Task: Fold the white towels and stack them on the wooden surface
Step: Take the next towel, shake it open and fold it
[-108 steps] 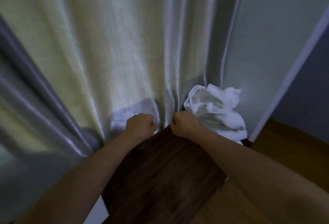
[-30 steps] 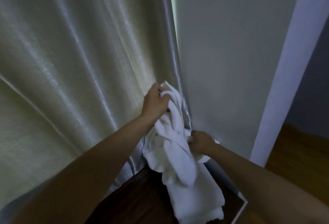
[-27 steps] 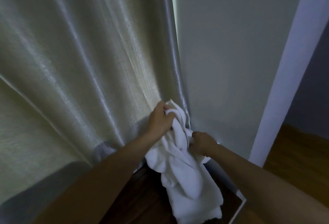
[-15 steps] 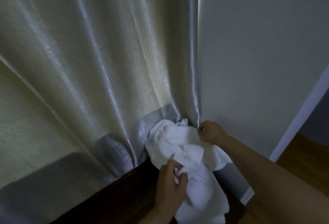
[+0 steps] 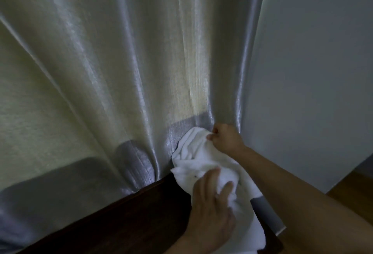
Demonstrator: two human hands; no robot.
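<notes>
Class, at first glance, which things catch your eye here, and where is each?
A crumpled white towel at lower right, on the far corner of the dark wooden surface. The right hand pinches its top edge; the left hand gathers its middle. Behind hangs a shiny pale curtain.

Your left hand (image 5: 210, 215) and right hand (image 5: 227, 139) are bare, with no rings or watch; both forearms show no sleeves.

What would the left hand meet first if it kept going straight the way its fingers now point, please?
The left hand already touches the white towel; straight on lies more towel, then probably the right hand by the curtain, though depth is unclear.
</notes>
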